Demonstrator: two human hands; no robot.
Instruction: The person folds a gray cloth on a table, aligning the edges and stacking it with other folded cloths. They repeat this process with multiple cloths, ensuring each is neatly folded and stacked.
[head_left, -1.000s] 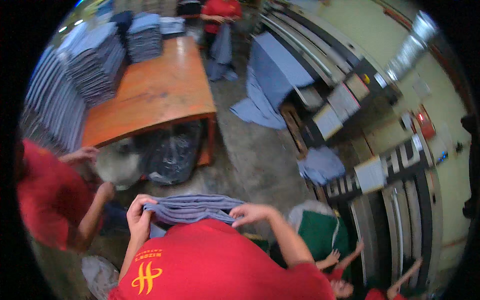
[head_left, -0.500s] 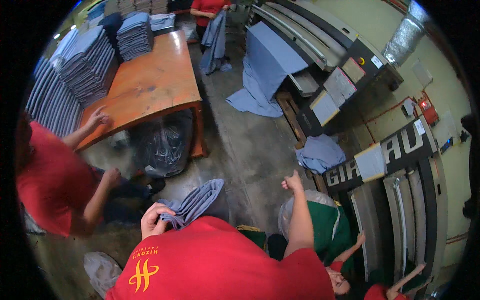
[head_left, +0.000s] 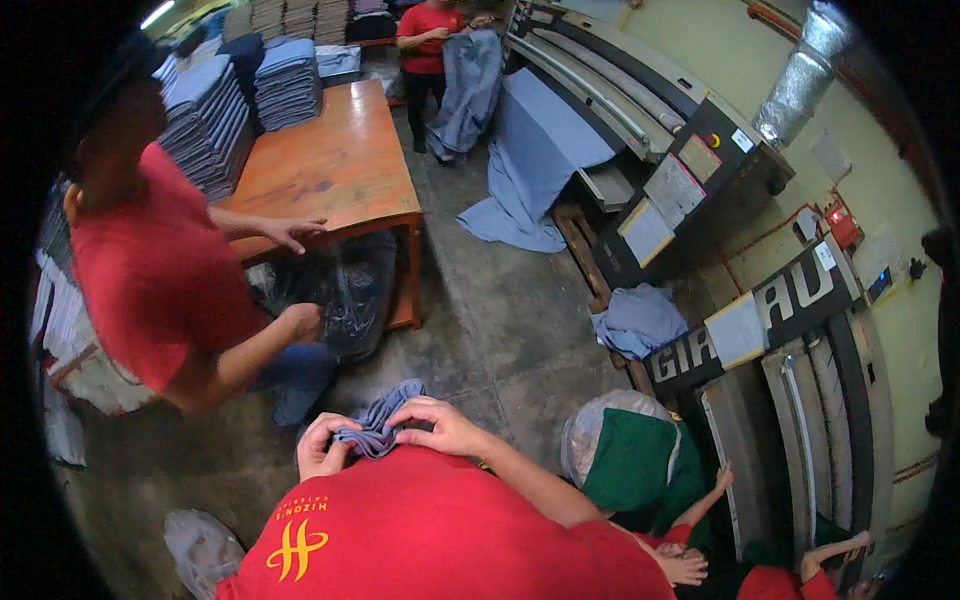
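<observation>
A folded grey-blue cloth (head_left: 385, 420) is bunched in front of my chest, its layers gathered in wavy folds. My left hand (head_left: 322, 446) grips its left end, fingers wrapped over the edge. On the opposite side my right hand (head_left: 432, 425) pinches the folds between thumb and fingers. Part of the cloth is hidden behind both hands and my red shirt.
A co-worker in red (head_left: 180, 270) stands close on my left by an orange table (head_left: 330, 150) with stacked folded cloths (head_left: 288, 85). Ironing machines (head_left: 690, 190) line the right, with grey-blue cloth (head_left: 640, 320) beside them. A green cloth bundle (head_left: 630, 455) lies right of me.
My right hand has come in from the right and taken hold of the cloth. The co-worker on the left has moved forward along the table. The far person's cloth is spread wider.
</observation>
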